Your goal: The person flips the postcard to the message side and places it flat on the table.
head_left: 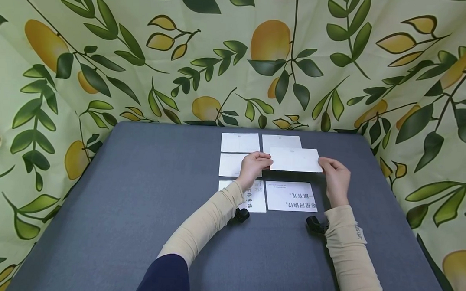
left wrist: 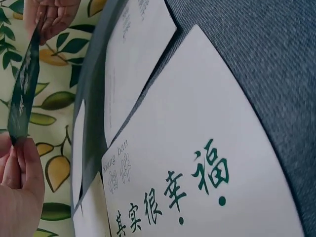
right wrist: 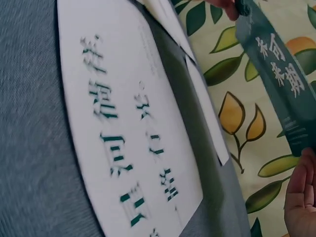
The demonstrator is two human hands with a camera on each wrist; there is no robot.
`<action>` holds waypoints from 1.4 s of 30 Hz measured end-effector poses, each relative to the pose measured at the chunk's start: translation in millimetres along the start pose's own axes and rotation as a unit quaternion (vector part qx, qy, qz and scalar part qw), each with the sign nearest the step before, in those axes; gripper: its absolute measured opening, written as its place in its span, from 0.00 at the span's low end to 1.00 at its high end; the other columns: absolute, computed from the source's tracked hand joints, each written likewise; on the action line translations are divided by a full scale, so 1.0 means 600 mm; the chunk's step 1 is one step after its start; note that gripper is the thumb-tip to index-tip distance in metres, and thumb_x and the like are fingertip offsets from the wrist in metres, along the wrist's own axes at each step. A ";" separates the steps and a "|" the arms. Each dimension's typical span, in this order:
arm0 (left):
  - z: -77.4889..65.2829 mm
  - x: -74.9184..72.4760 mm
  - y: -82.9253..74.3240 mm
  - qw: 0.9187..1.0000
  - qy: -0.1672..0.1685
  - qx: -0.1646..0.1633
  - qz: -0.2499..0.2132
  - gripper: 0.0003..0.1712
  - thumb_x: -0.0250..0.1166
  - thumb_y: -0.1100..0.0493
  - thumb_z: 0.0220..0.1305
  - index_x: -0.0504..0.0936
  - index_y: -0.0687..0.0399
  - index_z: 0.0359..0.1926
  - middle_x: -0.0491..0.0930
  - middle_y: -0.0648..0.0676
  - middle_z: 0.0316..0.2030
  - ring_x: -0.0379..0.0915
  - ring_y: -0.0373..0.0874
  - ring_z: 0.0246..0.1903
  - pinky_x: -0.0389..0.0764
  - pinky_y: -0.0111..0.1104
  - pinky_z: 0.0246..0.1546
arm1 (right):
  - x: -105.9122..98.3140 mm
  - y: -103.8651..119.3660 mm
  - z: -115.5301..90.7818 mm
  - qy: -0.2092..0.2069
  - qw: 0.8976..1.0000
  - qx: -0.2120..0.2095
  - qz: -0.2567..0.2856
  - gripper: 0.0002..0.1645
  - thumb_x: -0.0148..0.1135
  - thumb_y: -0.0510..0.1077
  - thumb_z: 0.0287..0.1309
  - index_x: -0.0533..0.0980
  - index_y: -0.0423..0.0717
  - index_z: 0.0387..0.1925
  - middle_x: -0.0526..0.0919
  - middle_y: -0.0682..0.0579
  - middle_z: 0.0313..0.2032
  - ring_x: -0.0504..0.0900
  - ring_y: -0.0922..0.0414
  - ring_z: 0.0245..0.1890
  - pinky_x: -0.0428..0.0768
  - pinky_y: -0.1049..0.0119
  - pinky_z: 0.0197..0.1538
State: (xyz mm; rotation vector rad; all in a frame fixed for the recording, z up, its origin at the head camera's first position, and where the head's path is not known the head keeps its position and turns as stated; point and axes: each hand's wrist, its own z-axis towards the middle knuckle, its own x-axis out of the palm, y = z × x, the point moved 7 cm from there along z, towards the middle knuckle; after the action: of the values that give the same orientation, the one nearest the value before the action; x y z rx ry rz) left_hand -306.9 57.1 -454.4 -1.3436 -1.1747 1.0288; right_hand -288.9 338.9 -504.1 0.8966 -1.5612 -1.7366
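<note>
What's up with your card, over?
Left hand, right hand: pinching opposite ends of white card. Card held above table. Nothing visibly in the way.

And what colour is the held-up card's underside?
Dark green with pale writing; the underside shows best in the right wrist view.

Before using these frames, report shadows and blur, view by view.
Head: dark shadow below the held card. Left wrist: large lettering crisp on the front-left card, blurred on the held card. Right wrist: lettering smeared on the front-right card.

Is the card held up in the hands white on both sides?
No, the right wrist view shows the held card with a dark green face.
</note>
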 end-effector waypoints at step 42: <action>0.015 0.059 0.000 0.843 0.030 0.118 0.524 0.10 0.58 0.66 0.59 0.86 0.61 0.34 0.86 0.55 0.36 0.80 0.46 0.45 0.71 0.34 0.57 | 0.077 0.050 -0.054 0.176 0.912 -0.015 -0.371 0.21 0.54 0.40 0.60 0.73 0.33 0.53 0.74 0.40 0.37 0.70 0.50 0.34 0.65 0.71 0.28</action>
State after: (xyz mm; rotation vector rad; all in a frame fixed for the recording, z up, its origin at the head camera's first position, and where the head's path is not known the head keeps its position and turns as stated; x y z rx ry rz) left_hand -310.0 93.7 -454.5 -1.8124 -0.1402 1.7910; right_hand -288.5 279.6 -479.7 1.8396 -1.0015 -1.9131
